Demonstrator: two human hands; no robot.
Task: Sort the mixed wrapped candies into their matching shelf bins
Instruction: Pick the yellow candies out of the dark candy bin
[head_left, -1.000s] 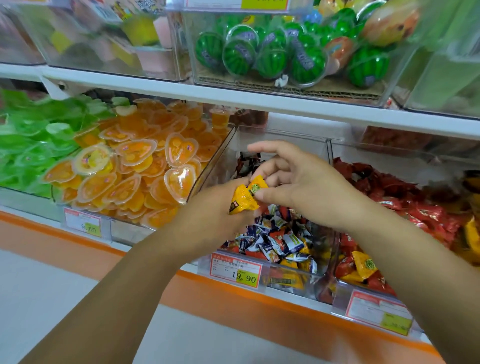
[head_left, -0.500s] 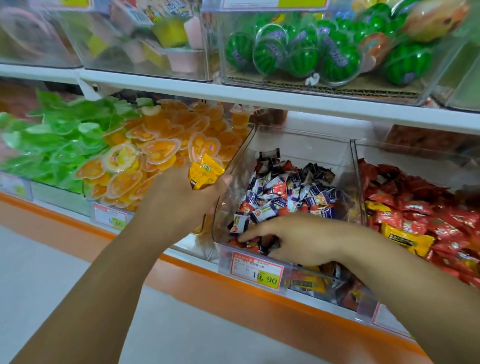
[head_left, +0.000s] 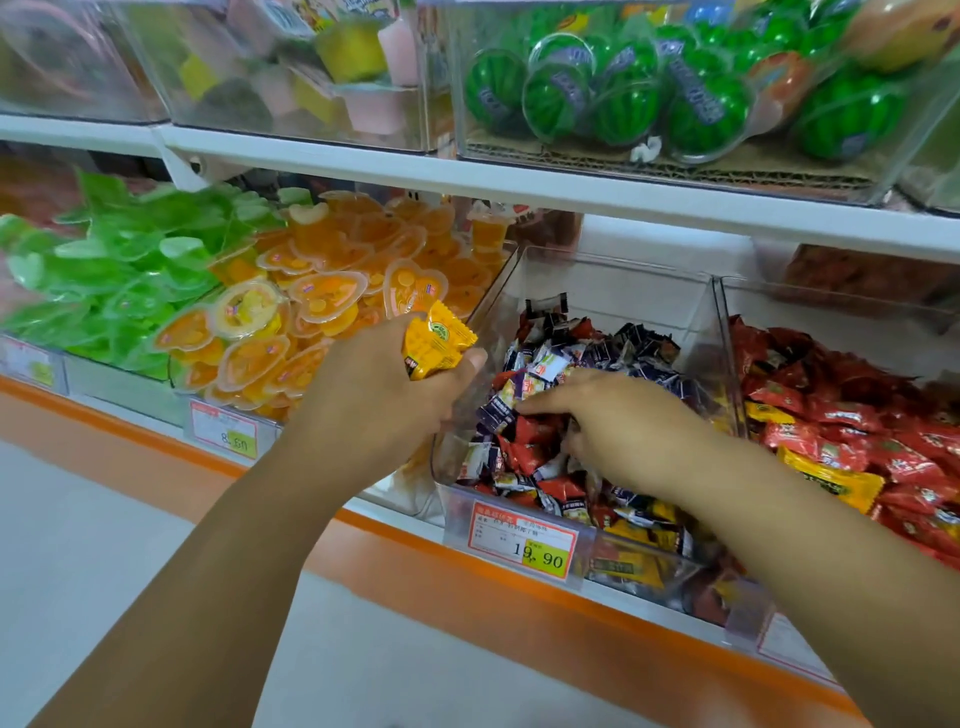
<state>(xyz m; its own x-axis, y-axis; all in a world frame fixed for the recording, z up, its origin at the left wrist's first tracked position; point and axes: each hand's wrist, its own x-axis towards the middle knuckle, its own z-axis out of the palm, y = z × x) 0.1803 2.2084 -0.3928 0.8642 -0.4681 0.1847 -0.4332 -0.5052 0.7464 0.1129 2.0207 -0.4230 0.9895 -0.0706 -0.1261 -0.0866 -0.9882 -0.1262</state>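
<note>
My left hand (head_left: 387, 400) is closed around a bunch of yellow wrapped candies (head_left: 434, 340), held in front of the left wall of the clear middle bin (head_left: 613, 291). That bin holds a mix of purple, white, red and yellow wrapped candies (head_left: 524, 452). My right hand (head_left: 618, 426) is palm down inside this bin, fingers curled into the pile; what its fingertips grip is hidden. The bin to the right holds red wrapped candies (head_left: 852, 415) with a few yellow ones (head_left: 831, 478) on top.
Orange heart-shaped jelly cups (head_left: 322, 306) and green jelly packs (head_left: 119, 280) fill the bins on the left. The upper shelf (head_left: 519, 182) carries watermelon-patterned cups (head_left: 623, 98). A 19.90 price tag (head_left: 522, 540) is on the middle bin's front. An orange strip edges the shelf base.
One second ago both hands met above the middle bin at the yellow candies. The right hand has since dropped into the mixed pile, while the left hand drew left with the yellow candies.
</note>
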